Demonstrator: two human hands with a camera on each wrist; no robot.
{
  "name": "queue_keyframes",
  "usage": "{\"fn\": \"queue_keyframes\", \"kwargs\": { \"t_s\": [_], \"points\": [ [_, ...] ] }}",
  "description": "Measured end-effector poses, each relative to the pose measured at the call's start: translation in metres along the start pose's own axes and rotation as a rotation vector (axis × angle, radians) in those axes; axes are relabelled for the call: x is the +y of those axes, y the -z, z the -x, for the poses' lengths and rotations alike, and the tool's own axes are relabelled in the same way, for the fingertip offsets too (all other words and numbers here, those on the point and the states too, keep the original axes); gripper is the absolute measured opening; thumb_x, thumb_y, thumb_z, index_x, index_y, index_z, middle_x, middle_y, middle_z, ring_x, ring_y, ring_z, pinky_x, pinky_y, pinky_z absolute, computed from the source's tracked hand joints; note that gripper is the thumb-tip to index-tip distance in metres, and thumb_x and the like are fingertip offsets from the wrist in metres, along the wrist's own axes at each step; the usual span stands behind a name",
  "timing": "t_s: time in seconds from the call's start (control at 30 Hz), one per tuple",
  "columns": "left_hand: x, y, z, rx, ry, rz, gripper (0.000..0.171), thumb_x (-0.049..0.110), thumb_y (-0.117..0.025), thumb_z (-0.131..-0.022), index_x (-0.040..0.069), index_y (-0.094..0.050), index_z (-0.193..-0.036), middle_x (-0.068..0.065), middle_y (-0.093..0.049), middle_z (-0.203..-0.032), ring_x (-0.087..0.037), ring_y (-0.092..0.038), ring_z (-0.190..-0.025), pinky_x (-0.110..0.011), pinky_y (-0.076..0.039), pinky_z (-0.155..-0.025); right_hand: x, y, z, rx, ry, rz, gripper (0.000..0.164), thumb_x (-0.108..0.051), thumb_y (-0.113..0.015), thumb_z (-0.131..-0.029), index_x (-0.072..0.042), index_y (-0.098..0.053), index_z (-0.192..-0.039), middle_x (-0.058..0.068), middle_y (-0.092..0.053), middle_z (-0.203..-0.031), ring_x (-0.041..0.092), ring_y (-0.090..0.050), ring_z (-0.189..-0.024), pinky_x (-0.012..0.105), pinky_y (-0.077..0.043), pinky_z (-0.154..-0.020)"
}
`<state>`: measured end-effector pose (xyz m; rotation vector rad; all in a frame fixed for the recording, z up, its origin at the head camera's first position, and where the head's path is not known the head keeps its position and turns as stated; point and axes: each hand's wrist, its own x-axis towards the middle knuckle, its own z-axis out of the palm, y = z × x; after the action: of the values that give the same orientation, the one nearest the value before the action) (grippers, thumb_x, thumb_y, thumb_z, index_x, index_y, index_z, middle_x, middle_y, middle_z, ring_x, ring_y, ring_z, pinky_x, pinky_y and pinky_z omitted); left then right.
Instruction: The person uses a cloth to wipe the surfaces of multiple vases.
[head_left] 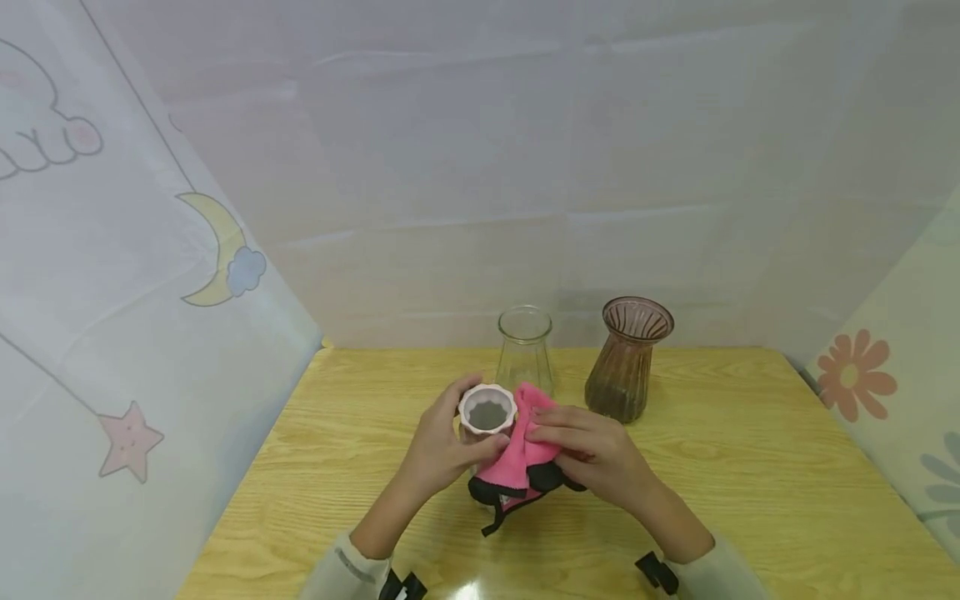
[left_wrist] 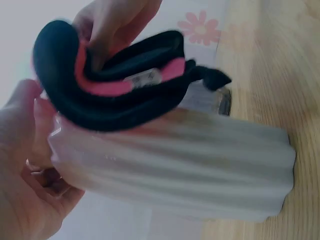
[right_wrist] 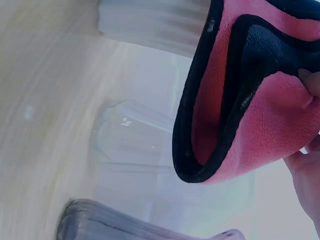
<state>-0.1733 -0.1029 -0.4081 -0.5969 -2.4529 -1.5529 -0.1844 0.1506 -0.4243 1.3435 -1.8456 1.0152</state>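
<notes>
A white fluted vase (left_wrist: 175, 170) stands upright on the table, its scalloped rim towards me in the head view. My left hand (head_left: 442, 446) grips it around the neck, thumb on the near side and fingers on the far side. A folded pink cloth (head_left: 513, 468) with black edging hangs against the vase's right side. My right hand (head_left: 603, 454) holds this cloth near the rim, fingers pressed into its folds. Seen from the left wrist, the cloth's dark trim and a small white label (left_wrist: 145, 78) lie over the vase's upper side.
Behind the cloth stands a clear glass vase (head_left: 524, 350). To its right is a purplish-brown ribbed glass vase (head_left: 622, 375) with a flared rim. The wooden table (head_left: 337, 450) meets a pale printed curtain (head_left: 450, 167) at the back and sides.
</notes>
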Motion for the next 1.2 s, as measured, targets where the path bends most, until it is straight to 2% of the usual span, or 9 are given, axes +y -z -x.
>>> {"fn": "queue_keyframes", "kwargs": {
  "t_s": [0.2, 0.33, 0.4, 0.47, 0.57, 0.67, 0.87, 1.0, 1.2],
  "points": [
    [0.002, -0.003, 0.002, 0.026, 0.036, -0.02, 0.075, 0.03, -0.087, -0.08, 0.005, -0.051, -0.142, -0.007, -0.067, -0.12, -0.02, -0.063, -0.108, -0.045, -0.05, -0.091, 0.004, -0.006, -0.005, -0.016, 0.001, -0.021, 0.026, -0.024, -0.057, -0.104, -0.01, -0.077, -0.112, 0.012, -0.074, -0.112, 0.026, -0.069, -0.109, 0.021, -0.044, -0.105],
    [0.002, -0.002, 0.002, 0.022, 0.018, -0.033, 0.073, 0.03, -0.086, -0.08, 0.004, -0.053, -0.14, -0.006, -0.068, -0.118, -0.018, -0.064, -0.106, -0.041, -0.052, -0.088, 0.004, -0.01, -0.002, -0.019, -0.026, -0.041, 0.02, -0.02, -0.063, -0.102, -0.009, -0.078, -0.11, 0.012, -0.075, -0.112, 0.027, -0.07, -0.109, 0.022, -0.045, -0.105],
    [0.001, -0.002, 0.002, 0.02, 0.001, -0.037, 0.073, 0.03, -0.087, -0.08, 0.005, -0.053, -0.14, -0.006, -0.068, -0.116, -0.019, -0.065, -0.105, -0.039, -0.052, -0.087, 0.004, -0.012, 0.0, -0.019, -0.041, -0.044, 0.016, -0.009, -0.07, -0.094, -0.009, -0.078, -0.109, 0.011, -0.075, -0.111, 0.027, -0.07, -0.109, 0.023, -0.046, -0.105],
    [0.0, -0.001, 0.001, 0.013, -0.016, -0.03, 0.072, 0.029, -0.086, -0.08, 0.005, -0.054, -0.139, -0.008, -0.069, -0.115, -0.022, -0.066, -0.103, -0.038, -0.053, -0.084, 0.003, -0.014, 0.002, -0.013, -0.049, -0.043, 0.028, 0.003, -0.074, -0.083, -0.009, -0.078, -0.108, 0.011, -0.075, -0.111, 0.026, -0.071, -0.108, 0.023, -0.046, -0.104],
    [-0.002, 0.001, -0.001, -0.004, -0.036, -0.01, 0.069, 0.026, -0.085, -0.08, 0.005, -0.055, -0.138, -0.011, -0.07, -0.113, -0.026, -0.067, -0.101, -0.038, -0.054, -0.082, 0.001, -0.017, 0.005, -0.003, -0.07, -0.037, 0.046, 0.014, -0.072, -0.068, -0.011, -0.078, -0.106, 0.01, -0.076, -0.11, 0.024, -0.071, -0.108, 0.023, -0.047, -0.103],
    [-0.004, 0.003, -0.002, -0.027, -0.054, 0.001, 0.066, 0.024, -0.084, -0.082, 0.005, -0.055, -0.138, -0.012, -0.07, -0.113, -0.027, -0.066, -0.101, -0.039, -0.055, -0.081, -0.001, -0.019, 0.011, 0.004, -0.097, -0.023, 0.052, 0.017, -0.07, -0.062, -0.011, -0.079, -0.105, 0.009, -0.076, -0.11, 0.025, -0.072, -0.107, 0.021, -0.047, -0.102],
    [-0.011, 0.008, -0.006, -0.09, -0.105, 0.022, 0.065, 0.018, -0.082, -0.082, 0.003, -0.054, -0.138, -0.01, -0.069, -0.113, -0.022, -0.065, -0.094, -0.032, -0.056, -0.071, -0.003, -0.024, 0.027, -0.057, -0.152, 0.02, 0.056, 0.018, -0.075, -0.061, -0.013, -0.079, -0.107, 0.005, -0.077, -0.111, 0.027, -0.073, -0.104, 0.019, -0.046, -0.102],
    [-0.015, 0.012, -0.01, -0.143, -0.156, 0.049, 0.064, 0.015, -0.08, -0.082, -0.001, -0.054, -0.138, -0.012, -0.069, -0.115, -0.022, -0.066, -0.094, -0.03, -0.055, -0.076, -0.002, -0.028, 0.038, -0.113, -0.174, 0.01, 0.054, 0.016, -0.079, -0.063, -0.015, -0.08, -0.107, 0.003, -0.076, -0.111, 0.025, -0.073, -0.103, 0.019, -0.047, -0.101],
    [-0.023, 0.019, -0.018, -0.238, -0.196, 0.117, 0.063, 0.019, -0.078, -0.085, 0.004, -0.053, -0.141, -0.014, -0.068, -0.115, -0.031, -0.066, -0.093, -0.031, -0.055, -0.078, 0.0, -0.033, 0.046, -0.188, -0.147, -0.033, 0.05, 0.012, -0.083, -0.068, -0.017, -0.079, -0.108, 0.002, -0.076, -0.111, 0.021, -0.073, -0.103, 0.022, -0.051, -0.097]
  ]
}}
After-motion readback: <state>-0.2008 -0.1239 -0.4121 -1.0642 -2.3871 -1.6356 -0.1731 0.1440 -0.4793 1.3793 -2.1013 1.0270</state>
